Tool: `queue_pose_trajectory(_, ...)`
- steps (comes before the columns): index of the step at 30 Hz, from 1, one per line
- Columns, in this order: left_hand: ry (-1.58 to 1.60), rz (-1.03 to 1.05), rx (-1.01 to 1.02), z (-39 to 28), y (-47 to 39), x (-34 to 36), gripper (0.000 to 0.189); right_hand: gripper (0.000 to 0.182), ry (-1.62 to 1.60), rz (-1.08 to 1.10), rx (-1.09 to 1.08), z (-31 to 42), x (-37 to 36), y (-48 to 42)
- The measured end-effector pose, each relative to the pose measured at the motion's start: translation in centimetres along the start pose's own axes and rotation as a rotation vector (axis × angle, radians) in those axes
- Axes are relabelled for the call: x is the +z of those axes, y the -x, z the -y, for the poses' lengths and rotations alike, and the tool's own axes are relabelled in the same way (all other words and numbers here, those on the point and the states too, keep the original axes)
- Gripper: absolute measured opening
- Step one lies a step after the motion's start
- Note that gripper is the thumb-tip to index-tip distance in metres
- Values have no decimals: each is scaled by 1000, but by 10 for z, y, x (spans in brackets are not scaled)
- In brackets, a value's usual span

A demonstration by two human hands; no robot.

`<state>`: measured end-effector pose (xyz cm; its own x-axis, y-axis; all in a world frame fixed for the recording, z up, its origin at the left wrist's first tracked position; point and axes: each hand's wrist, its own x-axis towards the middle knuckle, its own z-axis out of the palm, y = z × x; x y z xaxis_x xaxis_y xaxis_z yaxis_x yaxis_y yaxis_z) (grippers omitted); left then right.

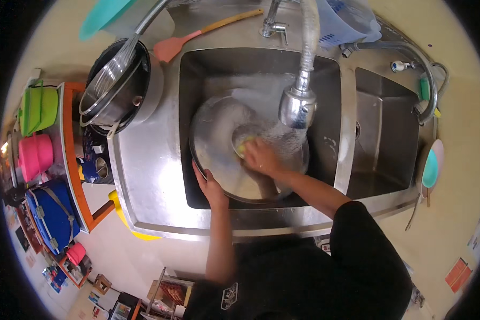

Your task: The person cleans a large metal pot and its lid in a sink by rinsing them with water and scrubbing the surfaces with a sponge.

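Observation:
A wide round metal basin [220, 132] sits tilted in the large stainless-steel sink [260, 62]. My left hand [212, 188] grips its near-left rim, thumb inside and fingers on the outer side. Over the basin's middle, my right hand [262, 156] presses a yellow-green sponge [246, 146] against the inner surface; the fingers hide much of it and are slightly blurred. Water streams from the chrome tap head [298, 106] into the basin, just beyond the right hand. Cloudy water or suds [260, 86] show behind the basin.
Left of the sink stand stacked pots [120, 88] with a wire whisk [118, 64]. A pink spatula [176, 46] lies on the back ledge, near a blue plastic basket [348, 24]. At right are a smaller sink [384, 152] and its curved tap [430, 76]. Orange-edged shelving [70, 156] stands farther left.

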<state>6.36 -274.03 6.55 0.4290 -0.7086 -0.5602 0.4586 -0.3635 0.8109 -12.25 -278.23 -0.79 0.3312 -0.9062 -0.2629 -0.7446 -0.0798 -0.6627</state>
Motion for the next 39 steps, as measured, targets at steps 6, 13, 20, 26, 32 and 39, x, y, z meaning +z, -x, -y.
queue_pose_trajectory(6, -6, -4, -91, 0, 0, 5, 57, 43, -178, 244, -77, 0, -12, 75)
queue_pose_trajectory(13, -84, -4, -71, 7, -7, -5, 60, 38, 216, 65, 558, -150, -6, 30)
queue_pose_trajectory(20, -300, 23, 106, 12, -6, -15, 60, 42, 121, -500, 429, -156, 82, -133)
queue_pose_trajectory(26, -418, 89, 181, 19, -14, -10, 63, 54, -136, -737, 284, -80, 63, -239)
queue_pose_trajectory(32, -326, 96, 117, 5, -3, -6, 67, 62, -578, -374, 126, 61, 49, -189)
queue_pose_trajectory(39, 247, 229, -85, -4, -1, -3, 56, 49, -489, -42, -255, 94, 24, -61)
